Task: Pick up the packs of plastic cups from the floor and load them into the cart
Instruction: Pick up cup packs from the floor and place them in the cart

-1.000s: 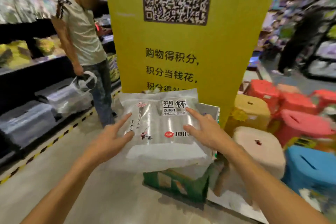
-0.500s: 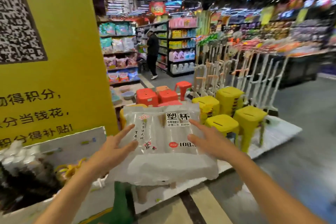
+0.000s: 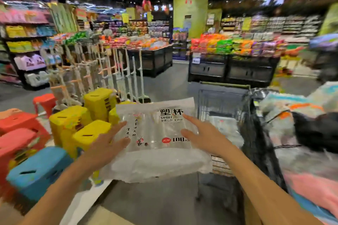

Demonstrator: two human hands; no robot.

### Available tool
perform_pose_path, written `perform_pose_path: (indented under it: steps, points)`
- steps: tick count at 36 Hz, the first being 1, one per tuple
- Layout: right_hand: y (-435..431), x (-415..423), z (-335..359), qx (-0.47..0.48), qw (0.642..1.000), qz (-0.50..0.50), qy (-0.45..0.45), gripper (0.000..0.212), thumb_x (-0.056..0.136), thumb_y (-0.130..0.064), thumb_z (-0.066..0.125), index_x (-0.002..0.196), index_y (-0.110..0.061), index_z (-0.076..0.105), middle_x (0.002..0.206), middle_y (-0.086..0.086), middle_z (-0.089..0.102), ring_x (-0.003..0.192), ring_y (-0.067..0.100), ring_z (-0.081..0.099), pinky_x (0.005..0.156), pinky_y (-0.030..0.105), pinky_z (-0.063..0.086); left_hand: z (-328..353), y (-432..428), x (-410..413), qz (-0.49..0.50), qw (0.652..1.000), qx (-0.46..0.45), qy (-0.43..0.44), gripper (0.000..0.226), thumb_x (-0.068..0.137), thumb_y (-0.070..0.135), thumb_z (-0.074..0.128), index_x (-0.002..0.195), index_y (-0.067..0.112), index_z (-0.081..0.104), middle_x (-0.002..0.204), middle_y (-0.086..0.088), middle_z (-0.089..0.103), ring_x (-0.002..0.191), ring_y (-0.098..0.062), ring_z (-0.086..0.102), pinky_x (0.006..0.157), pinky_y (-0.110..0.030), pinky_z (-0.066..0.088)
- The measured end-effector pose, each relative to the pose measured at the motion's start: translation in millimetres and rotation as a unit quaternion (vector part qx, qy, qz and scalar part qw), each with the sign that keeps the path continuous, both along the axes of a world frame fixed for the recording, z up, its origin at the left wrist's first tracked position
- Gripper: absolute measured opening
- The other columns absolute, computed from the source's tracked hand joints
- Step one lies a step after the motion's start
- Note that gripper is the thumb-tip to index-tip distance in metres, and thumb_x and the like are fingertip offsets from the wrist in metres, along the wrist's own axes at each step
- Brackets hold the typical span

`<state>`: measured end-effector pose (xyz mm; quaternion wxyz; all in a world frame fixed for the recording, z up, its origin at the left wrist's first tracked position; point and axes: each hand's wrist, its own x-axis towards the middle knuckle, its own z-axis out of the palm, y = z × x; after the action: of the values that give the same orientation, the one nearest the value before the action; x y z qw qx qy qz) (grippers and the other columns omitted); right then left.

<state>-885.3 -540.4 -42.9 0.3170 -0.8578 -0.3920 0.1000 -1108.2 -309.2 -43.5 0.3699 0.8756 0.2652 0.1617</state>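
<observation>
You've swung right: the yellow QR pillar is out of view, and a wire shopping cart (image 3: 224,97) now stands just behind the pack of plastic cups (image 3: 157,133). The pack is up off the floor, in front of the cart's left side and not yet inside it. Your left hand (image 3: 108,142) and right hand (image 3: 203,137) press its two sides, fingers straight and spread, thumbs on top. Yellow stools (image 3: 73,120) and a blue stool (image 3: 36,170) stand to your left.
</observation>
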Motion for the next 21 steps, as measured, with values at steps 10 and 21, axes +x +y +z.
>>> perform_pose_path:
  steps: [10, 21]
  points:
    - [-92.6, 104.7, -18.8, -0.028, 0.991, -0.133, 0.014, 0.065, 0.088, -0.071, 0.042, 0.147, -0.056, 0.021, 0.144, 0.016, 0.048, 0.132, 0.035, 0.047, 0.108, 0.048, 0.039, -17.8, -35.4, 172.4, -0.141, 0.989, -0.031, 0.029, 0.059, 0.069, 0.084, 0.053, 0.124, 0.076, 0.031, 0.153, 0.013, 0.032, 0.140, -0.020, 0.034, 0.112, -0.041, 0.031]
    - [-62.9, 208.0, -48.5, -0.059, 0.979, -0.193, -0.005, 0.066, 0.089, -0.069, 0.043, 0.149, -0.053, 0.019, 0.095, 0.022, 0.060, 0.054, 0.005, 0.058, 0.059, 0.021, 0.042, -49.3, 6.9, 319.5, -0.221, 0.972, -0.068, 0.046, 0.057, 0.093, 0.046, 0.056, 0.145, 0.050, 0.031, 0.130, 0.011, 0.038, 0.108, -0.006, 0.044, 0.090, -0.024, 0.035]
